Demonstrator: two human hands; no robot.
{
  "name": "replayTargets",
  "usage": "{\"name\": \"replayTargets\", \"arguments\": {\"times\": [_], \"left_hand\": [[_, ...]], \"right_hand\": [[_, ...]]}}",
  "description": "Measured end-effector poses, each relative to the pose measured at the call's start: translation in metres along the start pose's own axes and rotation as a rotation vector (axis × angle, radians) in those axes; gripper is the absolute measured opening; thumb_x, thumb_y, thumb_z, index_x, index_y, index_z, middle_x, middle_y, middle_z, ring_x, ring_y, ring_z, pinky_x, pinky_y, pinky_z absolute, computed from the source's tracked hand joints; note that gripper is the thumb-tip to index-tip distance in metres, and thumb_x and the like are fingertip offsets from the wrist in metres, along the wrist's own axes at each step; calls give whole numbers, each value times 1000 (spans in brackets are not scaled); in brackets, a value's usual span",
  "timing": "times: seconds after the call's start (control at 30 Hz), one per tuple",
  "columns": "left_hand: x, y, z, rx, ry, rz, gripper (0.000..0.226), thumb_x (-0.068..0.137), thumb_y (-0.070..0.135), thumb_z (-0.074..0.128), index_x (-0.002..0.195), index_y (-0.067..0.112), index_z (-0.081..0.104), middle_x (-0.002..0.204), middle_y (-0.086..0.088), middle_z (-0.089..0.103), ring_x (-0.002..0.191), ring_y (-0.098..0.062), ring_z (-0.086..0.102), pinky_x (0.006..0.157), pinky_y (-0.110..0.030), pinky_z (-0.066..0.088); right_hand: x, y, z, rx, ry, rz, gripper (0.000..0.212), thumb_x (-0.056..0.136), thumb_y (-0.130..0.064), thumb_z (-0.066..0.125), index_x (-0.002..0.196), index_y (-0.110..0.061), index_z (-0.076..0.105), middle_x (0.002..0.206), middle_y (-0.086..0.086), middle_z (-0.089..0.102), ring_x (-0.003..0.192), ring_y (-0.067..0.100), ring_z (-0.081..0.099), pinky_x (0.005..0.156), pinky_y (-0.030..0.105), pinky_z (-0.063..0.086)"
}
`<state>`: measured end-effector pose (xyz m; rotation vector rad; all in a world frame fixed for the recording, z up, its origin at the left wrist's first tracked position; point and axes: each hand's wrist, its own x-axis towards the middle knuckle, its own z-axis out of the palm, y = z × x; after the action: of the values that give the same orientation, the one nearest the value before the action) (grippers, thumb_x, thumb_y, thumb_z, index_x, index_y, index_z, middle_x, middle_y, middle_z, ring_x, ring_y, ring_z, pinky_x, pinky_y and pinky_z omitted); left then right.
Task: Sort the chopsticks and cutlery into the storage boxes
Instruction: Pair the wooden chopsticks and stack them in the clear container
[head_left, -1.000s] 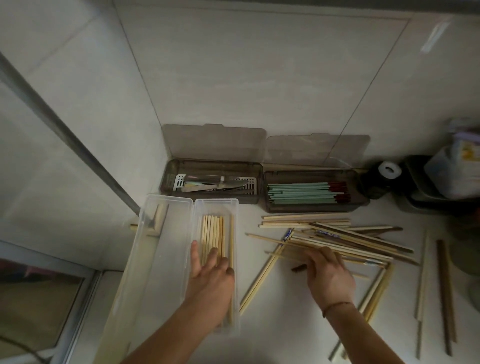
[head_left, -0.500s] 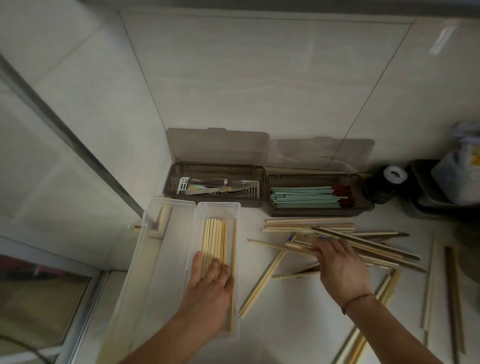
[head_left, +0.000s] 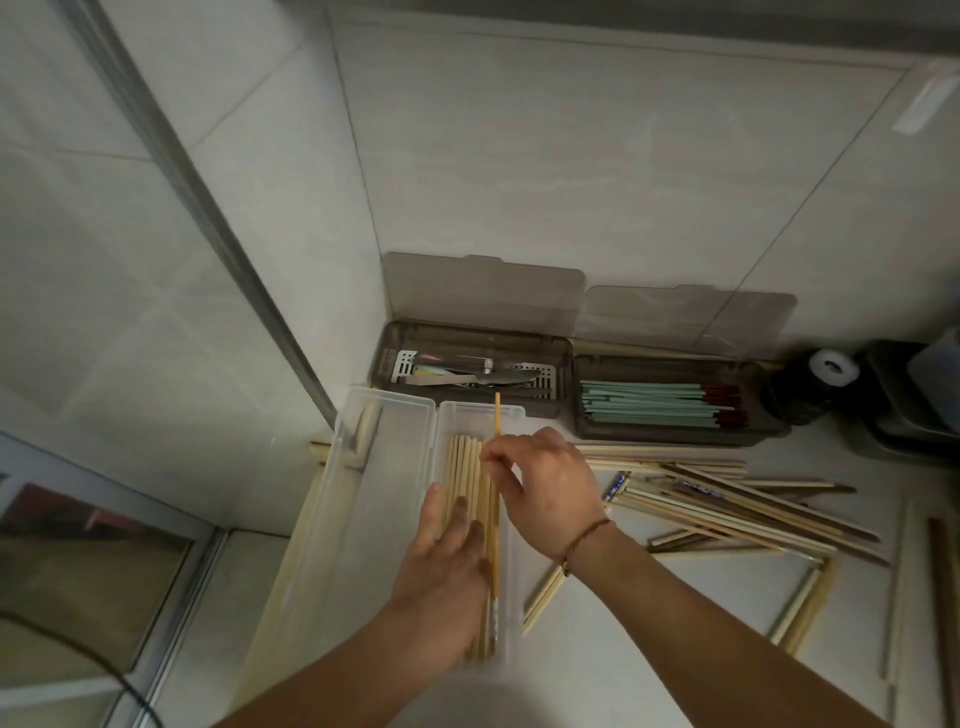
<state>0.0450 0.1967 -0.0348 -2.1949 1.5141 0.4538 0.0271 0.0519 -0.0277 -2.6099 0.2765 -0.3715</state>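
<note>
The right hand (head_left: 550, 493) pinches a single wooden chopstick (head_left: 496, 415) between thumb and fingers, holding it lengthwise over the clear box (head_left: 514, 571) near the worktop's left edge. The left hand (head_left: 447, 566) lies flat, fingers straight, on the row of chopsticks (head_left: 465, 467) already in that box. Loose chopsticks (head_left: 727, 499) lie scattered further right.

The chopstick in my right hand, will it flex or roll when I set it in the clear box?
The chopstick looks like thin straight wood, so it is probably stiff and light. The right hand pinches it easily. Being slender, it may roll, but the chopsticks already in the clear box, under the left hand, should stop it.
</note>
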Motion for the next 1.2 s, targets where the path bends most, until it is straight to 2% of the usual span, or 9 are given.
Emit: {"name": "replayTargets", "arguments": {"times": [0.17, 0.3, 0.4, 0.47, 0.57, 0.63, 0.87, 1.03, 1.2], "left_hand": [[-7, -4, 5, -70, 25, -52, 40, 98, 23, 43, 135, 8, 51, 150, -16, 35, 147, -39, 1, 101, -65, -30], [-9, -2, 4, -120, 64, -26, 42, 97, 19, 45, 137, 7, 46, 147, -14, 40, 147, -37, 5, 99, -63, -32], [-7, 0, 8, -146, 97, 0, 42, 99, 21, 43, 139, 10, 44, 146, -13, 42, 146, -36, 8, 97, -61, -35], [-5, 0, 11, -158, 117, 31, 41, 99, 22, 42, 139, 14, 44, 147, -11, 40, 146, -35, 9, 98, -61, -35], [-4, -1, 14, -158, 126, 74, 42, 99, 22, 41, 140, 20, 43, 155, -9, 29, 148, -35, 5, 99, -63, -34], [-5, -1, 14, -146, 106, 95, 42, 98, 21, 41, 140, 20, 45, 156, -10, 27, 148, -35, 2, 98, -62, -35], [-7, -1, 7, -150, 55, 97, 49, 93, 13, 48, 141, 19, 44, 157, -11, 28, 149, -32, 1, 97, -61, -35], [-10, 1, -2, -173, 71, 1, 47, 92, 8, 46, 138, 17, 46, 153, -6, 30, 148, -27, 5, 104, -66, -27], [-10, 3, 1, -285, 154, -114, 38, 84, 13, 54, 119, 27, 61, 133, 9, 47, 140, -19, 27, 110, -64, -14]], "right_hand": [[2, 2, 9, -430, -376, -35, 27, 94, -37, 44, 114, -29, 60, 108, -5, 66, 110, 24, 45, 93, 43, 33], [1, 3, 12, -584, -482, -65, 33, 96, -41, 37, 121, -32, 56, 118, -4, 59, 113, 26, 41, 96, 48, 27], [-2, 9, 11, -480, -427, -132, 31, 94, -39, 42, 118, -31, 60, 115, -6, 60, 111, 25, 45, 95, 46, 31], [-10, 20, 5, -247, -244, -185, 24, 88, -30, 55, 109, -28, 66, 107, -7, 64, 102, 22, 53, 89, 39, 41], [-35, 58, -9, -31, 59, -78, 22, 81, -12, 68, 101, -20, 69, 102, -4, 65, 97, 19, 58, 85, 30, 48], [-59, 87, -19, -80, 111, 50, 22, 78, -5, 69, 97, -18, 71, 99, -2, 65, 95, 22, 59, 82, 35, 51], [-120, 135, -27, -294, -45, 154, 26, 67, -8, 80, 89, -20, 71, 93, -2, 66, 86, 28, 57, 66, 38, 54], [-119, 97, -6, -280, -177, -116, 19, 80, -28, 57, 96, -27, 69, 93, -6, 65, 84, 21, 56, 64, 31, 50], [-111, 68, 17, -306, -313, 30, 28, 80, -45, 47, 92, -30, 66, 73, -7, 66, 73, 20, 63, 58, 30, 51]]}}
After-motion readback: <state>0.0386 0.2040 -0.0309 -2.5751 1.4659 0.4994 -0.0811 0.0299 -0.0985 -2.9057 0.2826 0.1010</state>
